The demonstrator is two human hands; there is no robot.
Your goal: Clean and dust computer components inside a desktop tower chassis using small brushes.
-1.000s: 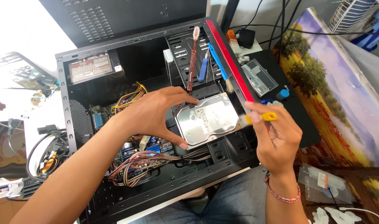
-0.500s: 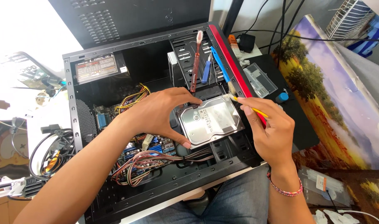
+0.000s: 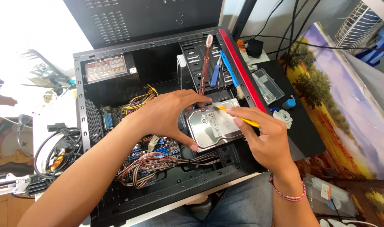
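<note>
My left hand [image 3: 168, 117] grips the hard drive [image 3: 213, 126] above the open case [image 3: 166, 185]; my right hand [image 3: 263, 138] pinches a yellow tool [image 3: 240, 118] against it; a slip risks gouging the motherboard [image 3: 158, 147] below.

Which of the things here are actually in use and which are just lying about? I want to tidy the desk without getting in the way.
In use:
left hand gripping the hard drive
right hand holding the yellow-handled brush on the drive
open computer case

Lying about:
red toothbrush
blue-handled brush
clear plastic box
loose cables
</note>
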